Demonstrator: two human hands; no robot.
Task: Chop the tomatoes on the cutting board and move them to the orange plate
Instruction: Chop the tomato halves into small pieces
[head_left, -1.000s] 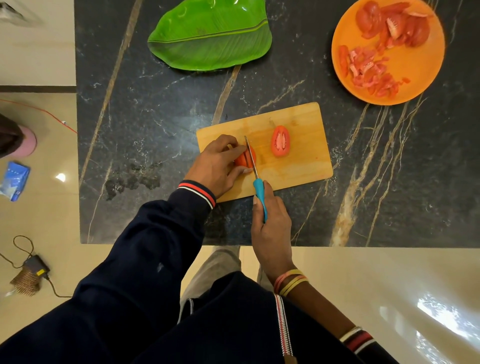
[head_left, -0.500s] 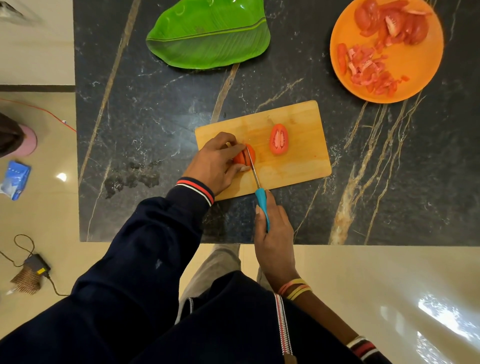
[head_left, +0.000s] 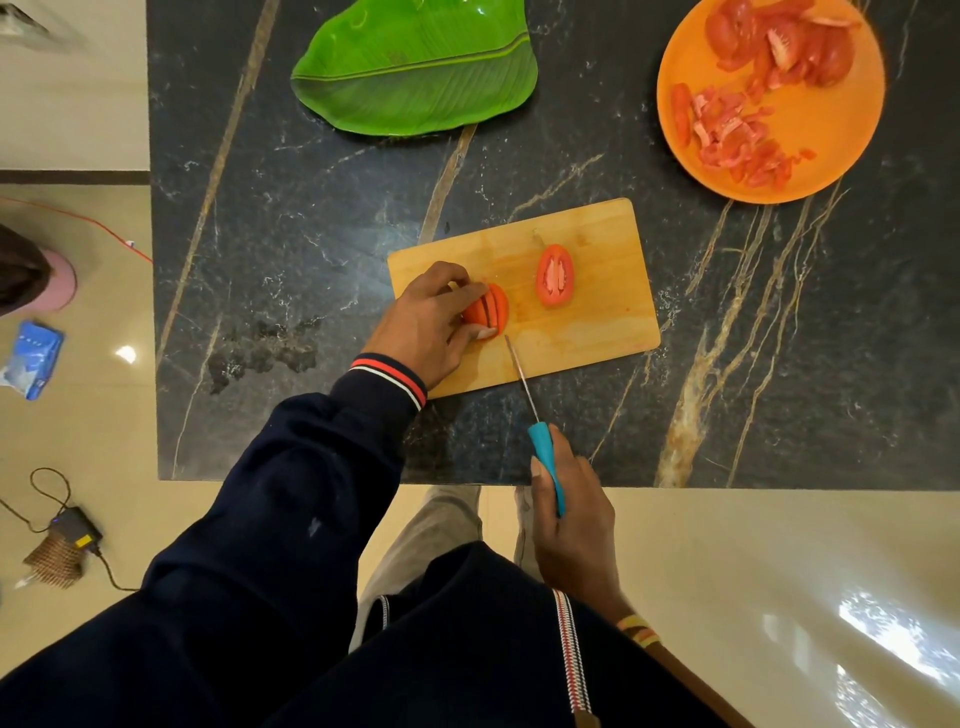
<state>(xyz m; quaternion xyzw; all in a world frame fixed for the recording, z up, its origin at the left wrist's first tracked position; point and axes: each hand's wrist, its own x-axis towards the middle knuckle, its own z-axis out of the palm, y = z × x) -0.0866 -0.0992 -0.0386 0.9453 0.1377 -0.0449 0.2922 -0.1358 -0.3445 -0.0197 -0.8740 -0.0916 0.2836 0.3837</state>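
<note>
Steadying a partly sliced tomato half (head_left: 491, 309) on the left part of the wooden cutting board (head_left: 597, 322), the person's left hand (head_left: 426, 322) curls its fingers over the fruit and grasps it from the left, with cut lines showing on its exposed right side. The right hand (head_left: 571, 525), at the near edge of the dark marble desk (head_left: 311, 208), grips the blue handle of a knife (head_left: 522, 379). Its thin blade crosses the board's near edge, the tip just beside the sliced half; contact cannot be told. A second tomato half (head_left: 555, 275) lies cut face up to the right, near the board's middle. The orange plate (head_left: 831, 135) sits at the desk's far right, holding chopped tomato pieces (head_left: 732, 135) and larger slices. A green leaf-shaped plate (head_left: 415, 67) lies far left.
</note>
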